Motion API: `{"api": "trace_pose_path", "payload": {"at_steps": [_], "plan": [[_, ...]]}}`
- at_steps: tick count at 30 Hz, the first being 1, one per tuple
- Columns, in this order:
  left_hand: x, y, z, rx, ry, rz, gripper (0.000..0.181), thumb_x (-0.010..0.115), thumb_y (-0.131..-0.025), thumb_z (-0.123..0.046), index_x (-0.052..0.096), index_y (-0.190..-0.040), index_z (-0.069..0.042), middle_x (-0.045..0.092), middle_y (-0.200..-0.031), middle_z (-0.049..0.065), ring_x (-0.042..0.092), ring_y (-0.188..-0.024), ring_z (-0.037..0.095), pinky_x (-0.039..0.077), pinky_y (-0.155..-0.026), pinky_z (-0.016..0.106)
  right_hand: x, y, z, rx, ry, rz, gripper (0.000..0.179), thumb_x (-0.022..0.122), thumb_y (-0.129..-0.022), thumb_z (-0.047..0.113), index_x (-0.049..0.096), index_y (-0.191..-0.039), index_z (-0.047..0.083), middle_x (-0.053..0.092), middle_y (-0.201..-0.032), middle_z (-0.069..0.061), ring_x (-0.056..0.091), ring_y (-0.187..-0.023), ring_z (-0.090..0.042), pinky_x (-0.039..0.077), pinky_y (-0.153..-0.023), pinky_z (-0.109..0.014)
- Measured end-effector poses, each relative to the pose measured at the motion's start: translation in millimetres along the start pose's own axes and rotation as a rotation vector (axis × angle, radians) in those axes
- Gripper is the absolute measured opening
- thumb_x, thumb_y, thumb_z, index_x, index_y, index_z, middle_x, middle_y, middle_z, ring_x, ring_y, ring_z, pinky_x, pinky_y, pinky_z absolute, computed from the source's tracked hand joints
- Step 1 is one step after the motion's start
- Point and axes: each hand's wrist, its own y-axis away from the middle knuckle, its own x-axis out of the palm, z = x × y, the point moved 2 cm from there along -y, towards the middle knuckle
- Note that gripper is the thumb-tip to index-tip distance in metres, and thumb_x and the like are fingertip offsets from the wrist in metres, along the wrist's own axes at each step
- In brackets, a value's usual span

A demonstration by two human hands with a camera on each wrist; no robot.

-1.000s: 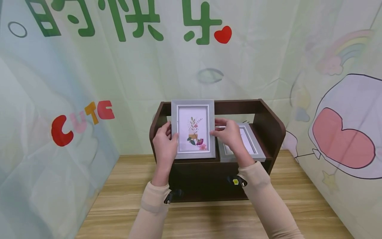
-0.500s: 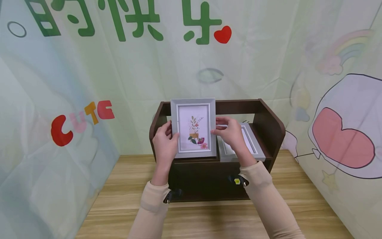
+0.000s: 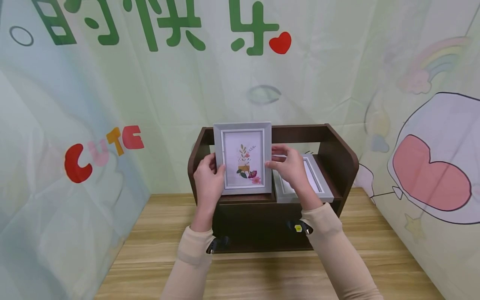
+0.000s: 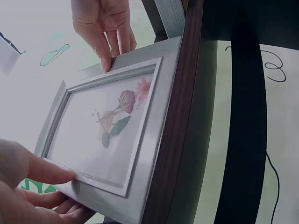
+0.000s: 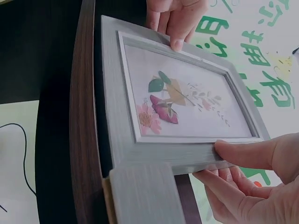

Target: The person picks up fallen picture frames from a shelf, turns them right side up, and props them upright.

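Note:
A grey picture frame [image 3: 243,190] with a floral picture stands nearly upright over the left part of a dark brown shelf unit [image 3: 247,225]. My left hand [image 3: 208,179] pinches its left side, thumb on the front and fingers behind. On the opposite side my right hand [image 3: 292,166] grips it the same way; the right wrist view shows the thumb [image 5: 247,151] on the front border. A second grey picture frame [image 3: 324,195] lies flat on the shelf's right part, below my right hand. In the left wrist view the frame's [image 4: 156,140] lower edge is close to the shelf board [image 4: 175,140].
The shelf unit's right side panel [image 3: 339,162] rises beside the flat frame. It stands on a wood-grain table [image 3: 262,275]. A printed cloth backdrop [image 3: 318,83] hangs close behind and on both sides.
The held picture frame has risen slightly and looks a little larger, baring more shelf board below it. Both hands keep their grip; the right hand has shifted slightly up. The flat frame stays put.

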Motion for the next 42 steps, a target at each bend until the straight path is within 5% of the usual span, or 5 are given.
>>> {"api": "trace_pose_path", "payload": {"at_steps": [23, 42], "plan": [[1.8, 1.7, 8.4, 0.047, 0.064, 0.0, 0.031, 0.064, -0.088, -0.007, 0.057, -0.118, 0.001, 0.063, -0.111, 0.018, 0.064, -0.099, 0.028, 0.054, -0.086, 0.04, 2.8, -2.5, -1.9, -0.092, -0.067, -0.054, 0.047, 0.071, -0.079, -0.005, 0.055, -0.123, -0.001, 0.061, -0.121, -0.02, 0.061, -0.112, -0.032, 0.052, -0.091, -0.041], [4.2, 14.6, 25.4, 0.129, 0.047, -0.038, 0.031, 0.072, -0.083, -0.008, 0.062, -0.111, -0.001, 0.065, -0.104, 0.014, 0.068, -0.089, 0.026, 0.057, -0.077, 0.038, -5.4, 2.3, -10.5, -0.219, -0.067, -0.089, 0.038, 0.071, -0.084, 0.008, 0.061, -0.121, 0.004, 0.065, -0.119, -0.014, 0.063, -0.11, -0.025, 0.05, -0.095, -0.038]]}}
